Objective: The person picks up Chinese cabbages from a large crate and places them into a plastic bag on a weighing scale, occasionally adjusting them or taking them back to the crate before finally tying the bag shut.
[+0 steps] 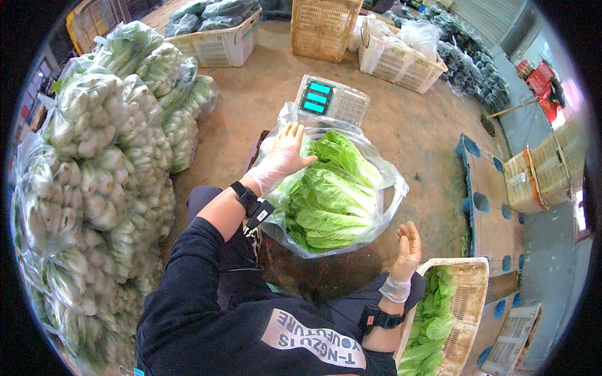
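Observation:
A clear plastic bag (389, 181) lies open before me, with several heads of leafy green lettuce (331, 197) inside. My left hand (284, 155), in a thin translucent glove, rests flat at the bag's left side, fingers spread and thumb towards the leaves. Gloved too, my right hand (407, 251) is raised to the lower right of the bag, apart from it, with nothing in it. Just beyond the bag stands a digital scale's display and keypad panel (345, 104), its three readouts lit. What lies under the bag is mostly hidden.
Bagged leafy vegetables with white stems (101, 188) are piled high on the left. A plastic crate of loose greens (470, 305) stands by my right knee. Further crates (327, 28) and filled bags line the far side. Blue-edged boards (491, 207) and more crates lie at the right.

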`<action>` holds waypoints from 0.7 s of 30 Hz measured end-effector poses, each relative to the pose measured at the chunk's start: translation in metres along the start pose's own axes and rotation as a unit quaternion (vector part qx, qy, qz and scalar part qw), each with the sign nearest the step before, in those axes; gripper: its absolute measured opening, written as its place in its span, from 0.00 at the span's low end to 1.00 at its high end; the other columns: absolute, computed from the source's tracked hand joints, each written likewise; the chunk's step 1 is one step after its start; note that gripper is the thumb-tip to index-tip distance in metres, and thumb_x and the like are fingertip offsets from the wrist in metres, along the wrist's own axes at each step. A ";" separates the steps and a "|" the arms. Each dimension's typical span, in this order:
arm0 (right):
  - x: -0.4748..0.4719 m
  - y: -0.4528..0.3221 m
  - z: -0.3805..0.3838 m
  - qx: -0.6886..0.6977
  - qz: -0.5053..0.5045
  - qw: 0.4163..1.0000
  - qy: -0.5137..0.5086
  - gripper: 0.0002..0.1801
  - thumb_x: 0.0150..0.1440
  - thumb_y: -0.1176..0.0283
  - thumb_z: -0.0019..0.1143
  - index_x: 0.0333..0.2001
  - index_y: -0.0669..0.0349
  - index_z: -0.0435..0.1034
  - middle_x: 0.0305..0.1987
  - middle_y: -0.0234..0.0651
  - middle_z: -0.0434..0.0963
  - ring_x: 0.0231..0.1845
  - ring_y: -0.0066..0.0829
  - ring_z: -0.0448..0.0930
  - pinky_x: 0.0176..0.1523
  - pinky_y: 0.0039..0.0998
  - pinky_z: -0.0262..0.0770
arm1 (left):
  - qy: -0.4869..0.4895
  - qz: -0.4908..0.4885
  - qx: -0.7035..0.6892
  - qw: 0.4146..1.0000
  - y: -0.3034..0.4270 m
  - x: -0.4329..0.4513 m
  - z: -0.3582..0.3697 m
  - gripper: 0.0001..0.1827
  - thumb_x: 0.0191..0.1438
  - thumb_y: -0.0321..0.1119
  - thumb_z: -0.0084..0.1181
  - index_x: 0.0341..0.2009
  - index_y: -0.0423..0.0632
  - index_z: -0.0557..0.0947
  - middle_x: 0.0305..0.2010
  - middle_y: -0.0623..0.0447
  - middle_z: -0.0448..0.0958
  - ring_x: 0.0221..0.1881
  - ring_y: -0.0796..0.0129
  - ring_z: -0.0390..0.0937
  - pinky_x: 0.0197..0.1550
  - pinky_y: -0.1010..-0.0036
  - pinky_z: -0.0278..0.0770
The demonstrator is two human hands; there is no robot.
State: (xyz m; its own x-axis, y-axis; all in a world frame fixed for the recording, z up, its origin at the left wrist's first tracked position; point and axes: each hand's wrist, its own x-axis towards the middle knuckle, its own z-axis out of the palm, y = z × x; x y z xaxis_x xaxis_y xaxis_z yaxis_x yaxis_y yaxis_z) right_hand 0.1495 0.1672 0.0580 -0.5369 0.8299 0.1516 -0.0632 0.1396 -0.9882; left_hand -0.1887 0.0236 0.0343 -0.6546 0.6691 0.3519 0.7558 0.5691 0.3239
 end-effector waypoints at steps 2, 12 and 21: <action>-0.004 -0.001 0.005 0.006 -0.007 1.000 0.007 0.21 0.57 0.79 0.42 0.55 0.70 0.58 0.50 0.42 0.70 0.51 0.29 0.70 0.57 0.27 0.63 | 0.013 0.018 0.017 1.000 0.002 0.008 -0.003 0.47 0.37 0.53 0.62 0.55 0.34 0.61 0.58 0.35 0.60 0.61 0.46 0.55 0.61 0.62 0.54; -0.059 -0.037 -0.041 -0.077 -0.028 0.996 -0.042 0.13 0.56 0.74 0.49 0.45 0.66 0.69 0.36 0.36 0.77 0.37 0.20 0.75 0.42 0.22 0.72 | 0.042 0.117 -0.048 0.991 -0.023 0.034 0.026 0.33 0.49 0.37 0.57 0.58 0.43 0.63 0.60 0.40 0.59 0.62 0.53 0.56 0.62 0.63 0.52; -0.114 0.004 -0.281 -0.231 0.182 0.919 0.262 0.16 0.56 0.64 0.48 0.46 0.59 0.70 0.39 0.36 0.78 0.37 0.24 0.78 0.45 0.26 0.74 | -0.057 -0.046 -0.394 0.916 0.069 0.041 -0.036 0.21 0.58 0.38 0.44 0.54 0.43 0.69 0.53 0.46 0.69 0.53 0.60 0.67 0.56 0.67 0.64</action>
State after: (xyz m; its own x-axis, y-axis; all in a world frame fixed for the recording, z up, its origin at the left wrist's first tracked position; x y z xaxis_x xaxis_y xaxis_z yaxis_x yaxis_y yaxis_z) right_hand 0.4470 0.2247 0.0431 0.0357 0.9964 -0.0774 0.4690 -0.0851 -0.8791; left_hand -0.1639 0.0738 0.1025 -0.6754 0.7066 0.2112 0.4211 0.1344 0.8970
